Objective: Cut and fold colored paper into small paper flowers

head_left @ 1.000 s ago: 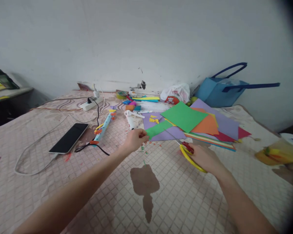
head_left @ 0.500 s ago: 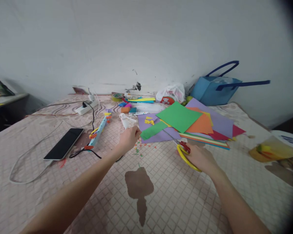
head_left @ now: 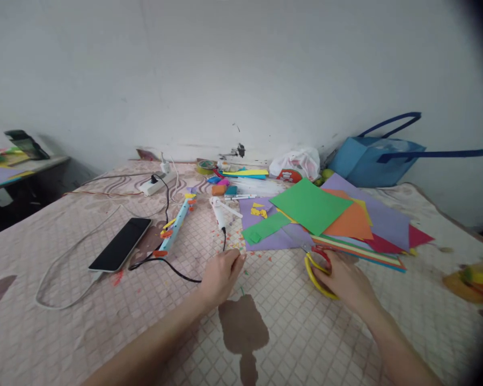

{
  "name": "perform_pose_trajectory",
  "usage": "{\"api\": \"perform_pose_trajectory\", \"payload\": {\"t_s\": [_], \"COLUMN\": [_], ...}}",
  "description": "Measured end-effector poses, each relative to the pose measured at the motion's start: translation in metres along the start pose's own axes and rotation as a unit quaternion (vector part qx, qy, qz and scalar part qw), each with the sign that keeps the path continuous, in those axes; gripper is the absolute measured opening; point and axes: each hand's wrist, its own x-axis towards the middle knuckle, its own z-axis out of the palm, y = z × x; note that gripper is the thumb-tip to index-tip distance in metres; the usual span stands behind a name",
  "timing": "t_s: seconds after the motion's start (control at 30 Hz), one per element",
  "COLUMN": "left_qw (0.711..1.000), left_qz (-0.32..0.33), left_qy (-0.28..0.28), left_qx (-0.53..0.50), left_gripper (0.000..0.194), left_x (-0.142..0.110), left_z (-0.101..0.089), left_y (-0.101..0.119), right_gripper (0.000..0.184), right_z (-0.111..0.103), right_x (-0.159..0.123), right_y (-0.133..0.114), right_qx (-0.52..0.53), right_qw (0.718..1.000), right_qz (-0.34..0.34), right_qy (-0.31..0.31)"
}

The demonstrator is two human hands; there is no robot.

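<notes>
Along the near edge, the frame cuts off both forearms and the lower end of a brown patch point(head_left: 245, 327) on the tablecloth point(head_left: 177, 332). Just above the patch, the left hand point(head_left: 222, 274) is closed, its fingers curled in; whether something small sits inside cannot be told. The right hand point(head_left: 348, 279) grips the scissors point(head_left: 321, 279) by their red and yellow handles, partly covering them; the blades, pointing towards the purple sheet point(head_left: 279, 239), are hard to make out. At the right edge, an orange-yellow item point(head_left: 473, 281) is blurred and cut off.

To the left lies a dark-screened phone point(head_left: 121, 244), a pale cable at its near end. A green strip point(head_left: 268, 227) rests on the purple sheet, a small green piece point(head_left: 255, 237) on its left end, its right end running under a large green sheet point(head_left: 310, 205) that also hides parts of the coloured papers below. Beyond the left hand is a white glue gun point(head_left: 218, 213); its black cord disappears behind the hand. At the wall, a white plastic bag point(head_left: 301, 162) and blue bag point(head_left: 376, 161) obscure their contents.
</notes>
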Motion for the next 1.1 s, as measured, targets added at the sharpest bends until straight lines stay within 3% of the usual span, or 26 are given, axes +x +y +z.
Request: {"api": "perform_pose_trajectory", "payload": {"t_s": [0.07, 0.2, 0.4, 0.67, 0.77, 0.87, 1.0, 1.1], "left_qw": [1.0, 1.0, 0.997, 0.995, 0.994, 0.993, 0.991, 0.991], "left_qz": [0.001, 0.025, 0.072, 0.098, 0.11, 0.117, 0.13, 0.127], "left_qy": [0.004, -0.001, -0.02, -0.002, 0.01, 0.009, 0.007, -0.009], "left_qx": [0.018, -0.012, -0.015, -0.016, -0.015, -0.016, -0.025, -0.034], "left_gripper": [0.033, 0.011, 0.02, 0.018, 0.016, 0.016, 0.016, 0.016], "left_x": [0.0, -0.001, -0.007, -0.008, -0.008, -0.009, -0.011, -0.011], "left_z": [-0.002, -0.003, 0.001, 0.001, 0.001, 0.003, 0.004, 0.003], "left_y": [-0.003, -0.004, -0.003, -0.006, -0.006, -0.007, -0.006, -0.005], "right_gripper": [0.038, 0.038, 0.032, 0.025, 0.029, 0.03, 0.03, 0.033], "right_z": [0.001, 0.0, -0.004, -0.01, -0.009, -0.009, -0.013, -0.012], "right_x": [0.001, 0.001, -0.001, 0.001, 0.011, 0.027, 0.045, 0.058], "right_y": [0.0, -0.006, -0.009, -0.01, 0.012, 0.053, 0.109, 0.133], "right_qx": [0.012, 0.035, 0.133, 0.246, 0.25, 0.182, 0.118, 0.072], "right_qw": [1.0, 0.999, 0.989, 0.968, 0.966, 0.971, 0.971, 0.97], "right_qz": [0.006, 0.0, -0.038, -0.028, 0.009, 0.072, 0.147, 0.189], "right_qy": [0.003, 0.01, 0.05, 0.03, 0.071, 0.135, 0.145, 0.139]}}
